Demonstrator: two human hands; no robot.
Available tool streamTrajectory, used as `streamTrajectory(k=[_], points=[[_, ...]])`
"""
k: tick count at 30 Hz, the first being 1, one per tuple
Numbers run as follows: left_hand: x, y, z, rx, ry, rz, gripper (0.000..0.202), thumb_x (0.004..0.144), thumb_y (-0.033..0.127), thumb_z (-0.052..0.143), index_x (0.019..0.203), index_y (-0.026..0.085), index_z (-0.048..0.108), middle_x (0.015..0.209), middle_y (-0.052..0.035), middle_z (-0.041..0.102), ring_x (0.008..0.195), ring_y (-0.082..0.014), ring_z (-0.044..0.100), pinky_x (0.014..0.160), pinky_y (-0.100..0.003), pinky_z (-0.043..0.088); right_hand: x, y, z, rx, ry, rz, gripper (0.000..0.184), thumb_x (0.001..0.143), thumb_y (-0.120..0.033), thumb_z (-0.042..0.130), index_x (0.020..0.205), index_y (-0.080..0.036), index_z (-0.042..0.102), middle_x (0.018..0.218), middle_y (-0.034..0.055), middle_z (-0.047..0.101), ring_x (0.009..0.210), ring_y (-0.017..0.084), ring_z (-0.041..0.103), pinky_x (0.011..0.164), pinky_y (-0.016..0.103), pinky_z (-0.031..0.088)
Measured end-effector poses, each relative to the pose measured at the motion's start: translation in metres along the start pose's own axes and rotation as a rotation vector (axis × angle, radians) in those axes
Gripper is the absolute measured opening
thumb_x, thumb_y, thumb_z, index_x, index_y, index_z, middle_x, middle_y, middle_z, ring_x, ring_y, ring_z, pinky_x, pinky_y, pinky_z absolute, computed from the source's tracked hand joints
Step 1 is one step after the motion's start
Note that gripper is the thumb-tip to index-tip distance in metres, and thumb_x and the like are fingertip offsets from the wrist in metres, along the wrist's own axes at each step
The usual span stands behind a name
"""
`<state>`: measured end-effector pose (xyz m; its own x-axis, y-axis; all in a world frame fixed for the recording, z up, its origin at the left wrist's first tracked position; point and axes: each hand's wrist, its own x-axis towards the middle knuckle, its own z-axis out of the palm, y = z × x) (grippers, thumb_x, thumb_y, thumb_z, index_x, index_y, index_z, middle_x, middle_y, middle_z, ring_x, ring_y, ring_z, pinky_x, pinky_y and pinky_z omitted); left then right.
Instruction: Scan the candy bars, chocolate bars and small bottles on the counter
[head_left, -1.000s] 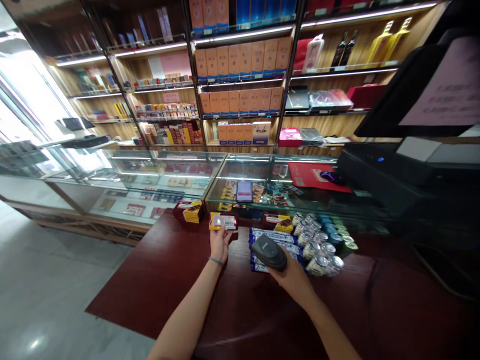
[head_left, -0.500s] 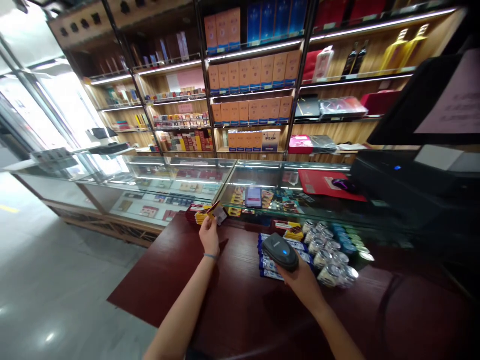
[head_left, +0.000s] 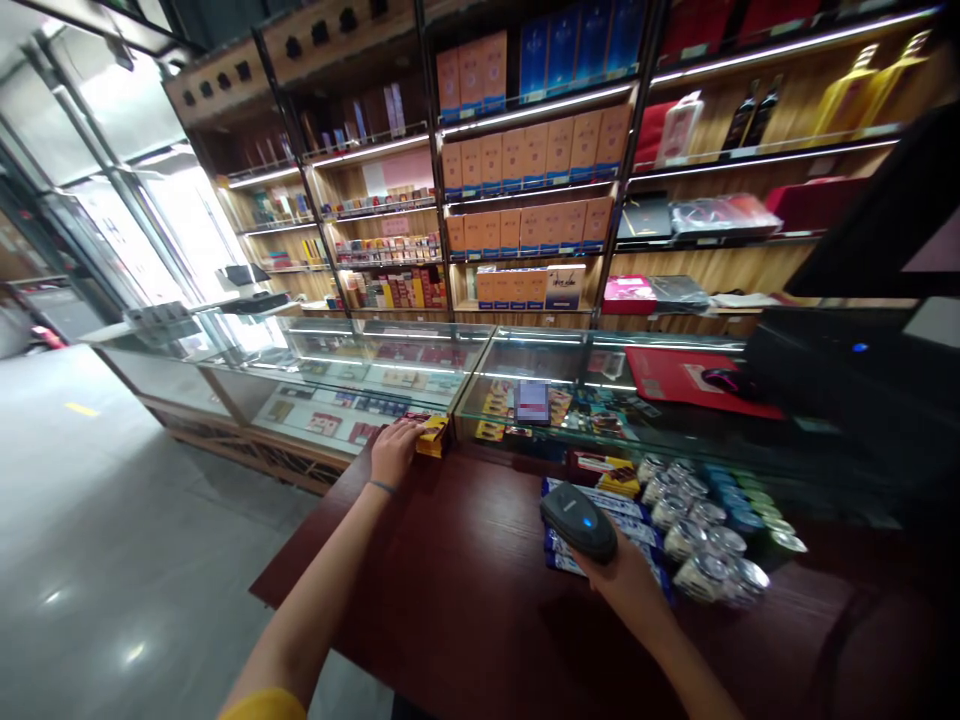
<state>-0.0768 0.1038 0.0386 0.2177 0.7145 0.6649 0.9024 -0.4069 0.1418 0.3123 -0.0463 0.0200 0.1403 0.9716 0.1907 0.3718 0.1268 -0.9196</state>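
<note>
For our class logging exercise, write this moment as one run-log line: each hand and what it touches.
left hand: touches yellow pack | right hand: holds handheld scanner over blue-wrapped bars

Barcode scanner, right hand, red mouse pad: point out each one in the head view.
Barcode scanner [head_left: 577,522]: head view, on its dark top shell.
Right hand [head_left: 624,585]: head view, on the middle of the hand.
Red mouse pad [head_left: 660,375]: head view, on its bare left part.

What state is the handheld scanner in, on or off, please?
It is on: a blue light glows on top of the handheld scanner, held in the right hand.
</note>
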Motion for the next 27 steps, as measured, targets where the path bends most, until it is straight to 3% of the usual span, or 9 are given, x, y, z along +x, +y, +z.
streamTrajectory(k=[6,13,20,24,27], points=[[0.004,-0.002,0.011,0.035,-0.119,0.018,0.032,0.095,0.021,0.053,0.122,0.030,0.067,0.121,-0.0058,0.070,0.119,-0.0223,0.061,0.105,-0.036,0.046,0.000,0.007,0.001,-0.031,0.000,0.008,0.052,0.074,-0.044,0.066,0.120,-0.020,0.062,0.091,0.0070,0.076,0.085,0.030,0.073,0.058,0.034,0.053],[0.011,-0.007,0.016,0.030,-0.236,0.056,0.042,0.092,0.019,0.056,0.133,0.026,0.059,0.130,-0.0083,0.064,0.126,-0.0250,0.055,0.111,-0.043,0.043,0.000,0.004,-0.002,-0.029,0.011,0.020,0.051,0.072,-0.044,0.067,0.118,-0.021,0.064,0.084,0.0051,0.076,0.080,0.029,0.073,0.057,0.034,0.053],[0.012,-0.008,0.016,0.015,-0.208,0.046,0.047,0.089,0.027,0.063,0.135,0.023,0.057,0.134,-0.0107,0.062,0.130,-0.0282,0.053,0.114,-0.048,0.041,0.000,0.000,-0.008,-0.003,-0.024,0.003,0.048,0.075,-0.043,0.065,0.118,-0.021,0.063,0.084,0.0043,0.076,0.088,0.029,0.073,0.062,0.034,0.055],[0.016,0.011,0.017,-0.006,-0.118,0.041,0.041,0.091,0.035,0.062,0.131,0.024,0.060,0.135,-0.0112,0.062,0.130,-0.0291,0.053,0.113,-0.049,0.040,0.002,0.000,-0.019,-0.003,-0.024,-0.009,0.048,0.075,-0.041,0.064,0.119,-0.020,0.063,0.093,0.0062,0.077,0.091,0.029,0.072,0.067,0.035,0.056],[0.020,0.043,0.024,-0.066,-0.055,0.064,0.037,0.094,0.037,0.057,0.129,0.023,0.061,0.133,-0.0114,0.062,0.128,-0.0285,0.054,0.112,-0.047,0.042,0.005,0.000,-0.033,0.006,-0.009,-0.019,0.049,0.075,-0.041,0.064,0.119,-0.019,0.063,0.098,0.0077,0.077,0.092,0.028,0.072,0.071,0.036,0.057]])
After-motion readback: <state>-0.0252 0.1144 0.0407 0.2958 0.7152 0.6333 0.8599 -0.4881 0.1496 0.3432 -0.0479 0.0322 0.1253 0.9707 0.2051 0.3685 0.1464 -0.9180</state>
